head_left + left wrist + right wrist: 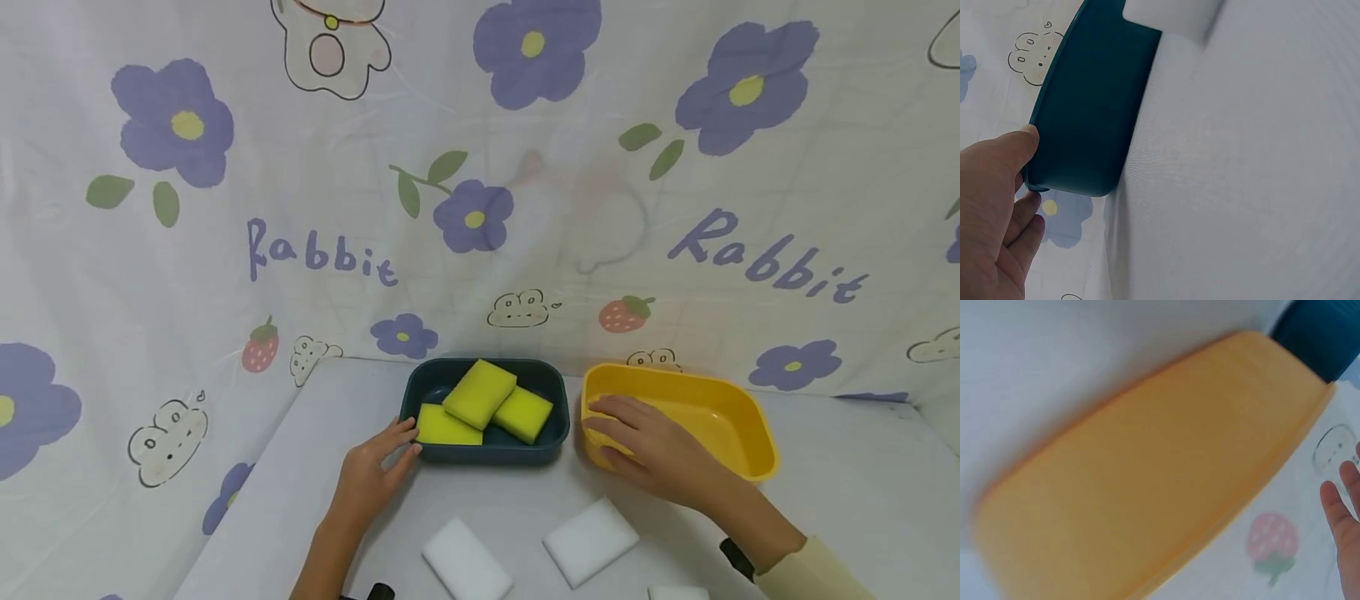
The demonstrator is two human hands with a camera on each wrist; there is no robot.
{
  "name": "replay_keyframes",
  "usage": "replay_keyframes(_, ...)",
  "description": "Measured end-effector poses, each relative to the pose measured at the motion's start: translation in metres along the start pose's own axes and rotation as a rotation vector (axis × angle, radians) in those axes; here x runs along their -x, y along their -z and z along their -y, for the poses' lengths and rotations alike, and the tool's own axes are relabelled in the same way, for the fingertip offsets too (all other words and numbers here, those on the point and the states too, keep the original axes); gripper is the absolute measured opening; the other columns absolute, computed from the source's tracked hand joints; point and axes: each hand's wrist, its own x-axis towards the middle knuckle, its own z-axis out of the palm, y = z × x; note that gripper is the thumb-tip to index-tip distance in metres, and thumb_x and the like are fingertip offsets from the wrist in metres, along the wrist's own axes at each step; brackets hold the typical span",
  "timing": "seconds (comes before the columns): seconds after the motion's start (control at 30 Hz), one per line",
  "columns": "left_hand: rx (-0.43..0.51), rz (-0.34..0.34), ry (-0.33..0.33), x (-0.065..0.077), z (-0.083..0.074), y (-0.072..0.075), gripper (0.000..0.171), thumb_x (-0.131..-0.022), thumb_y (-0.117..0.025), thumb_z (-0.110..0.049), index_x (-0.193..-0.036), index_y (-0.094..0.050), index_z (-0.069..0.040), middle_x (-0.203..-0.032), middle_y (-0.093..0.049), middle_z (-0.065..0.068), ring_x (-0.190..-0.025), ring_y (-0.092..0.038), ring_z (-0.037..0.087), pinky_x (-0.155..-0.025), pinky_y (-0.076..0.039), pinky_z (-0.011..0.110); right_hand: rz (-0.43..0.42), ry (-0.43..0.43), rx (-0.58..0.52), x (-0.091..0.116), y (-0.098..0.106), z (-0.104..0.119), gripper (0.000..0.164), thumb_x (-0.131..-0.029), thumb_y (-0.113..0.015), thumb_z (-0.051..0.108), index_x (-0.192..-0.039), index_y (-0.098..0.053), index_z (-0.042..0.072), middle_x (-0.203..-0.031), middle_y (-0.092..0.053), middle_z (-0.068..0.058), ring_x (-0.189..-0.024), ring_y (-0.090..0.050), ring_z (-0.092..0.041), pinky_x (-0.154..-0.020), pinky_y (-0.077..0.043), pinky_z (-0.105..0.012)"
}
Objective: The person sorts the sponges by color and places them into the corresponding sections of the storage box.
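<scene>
A dark teal plastic box (491, 454) holds several yellow sponges (480, 395). My left hand (378, 462) grips its front left corner. In the left wrist view the thumb lies on the teal wall at the rim and the other fingers are round the corner. Right of it stands a yellow plastic box (750, 433). My right hand (652, 446) is over its left front part, fingers stretched out and nothing held. The right wrist view shows these fingers spread beyond the yellow wall (1166, 469).
White sponge blocks lie on the white table in front of the boxes: one (467, 562) on the left, another (591, 542) in the middle, a third (678, 593) cut off by the lower edge. Behind hangs a printed cloth (570, 217) with flowers and rabbits.
</scene>
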Motion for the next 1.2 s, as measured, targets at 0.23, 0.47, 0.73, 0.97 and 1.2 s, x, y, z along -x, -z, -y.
replay_keyframes(0.23, -0.011, -0.006, -0.013, 0.000, 0.000, -0.001, 0.031, -0.085, -0.081, -0.006, -0.114, -0.074, 0.000, -0.125, -0.068, 0.012, -0.122, -0.060, 0.033, -0.094, -0.052, 0.044, -0.051, -0.121, 0.058, 0.044, 0.014, -0.003, 0.044, -0.082, -0.083, 0.016, -0.123, -0.069, 0.014, -0.132, -0.063, -0.004, -0.123, -0.057, -0.024, -0.114, -0.031, -0.025)
replay_keyframes(0.47, -0.002, -0.013, -0.019, 0.000, -0.001, 0.000, 0.030, -0.084, -0.081, -0.005, -0.113, -0.074, 0.001, -0.125, -0.068, 0.013, -0.121, -0.060, 0.034, -0.094, -0.052, 0.046, -0.136, -0.144, 0.085, 0.079, 0.023, -0.017, 0.036, -0.087, -0.076, 0.024, -0.120, -0.071, 0.010, -0.126, -0.066, -0.008, -0.118, -0.058, -0.029, -0.115, -0.016, -0.014)
replay_keyframes(0.73, -0.003, -0.015, -0.028, -0.001, 0.001, -0.001, 0.031, -0.085, -0.081, -0.005, -0.114, -0.073, 0.001, -0.126, -0.067, 0.014, -0.122, -0.060, 0.034, -0.094, -0.051, 0.045, -0.231, -0.192, 0.119, 0.115, 0.029, -0.039, 0.036, -0.097, -0.066, 0.037, -0.110, -0.074, 0.006, -0.115, -0.069, -0.012, -0.110, -0.061, -0.037, -0.114, -0.017, -0.014)
replay_keyframes(0.97, -0.024, -0.007, -0.009, -0.001, 0.000, 0.000, 0.031, -0.085, -0.081, -0.006, -0.114, -0.074, 0.000, -0.126, -0.067, 0.012, -0.123, -0.059, 0.032, -0.095, -0.051, 0.045, -0.222, -0.258, 0.101, 0.131, 0.028, -0.048, 0.031, -0.071, -0.083, 0.004, -0.101, -0.075, 0.004, -0.107, -0.071, -0.009, -0.106, -0.061, -0.032, -0.110, -0.020, -0.008)
replay_keyframes(1.2, -0.033, 0.042, 0.022, -0.002, -0.006, 0.003, 0.030, -0.087, -0.079, -0.007, -0.116, -0.073, -0.001, -0.128, -0.067, 0.012, -0.124, -0.058, 0.034, -0.097, -0.050, 0.047, -0.229, -0.279, 0.078, 0.137, 0.026, -0.049, 0.027, -0.071, -0.085, 0.003, -0.096, -0.077, 0.006, -0.103, -0.073, -0.007, -0.102, -0.062, -0.031, -0.108, -0.020, -0.006)
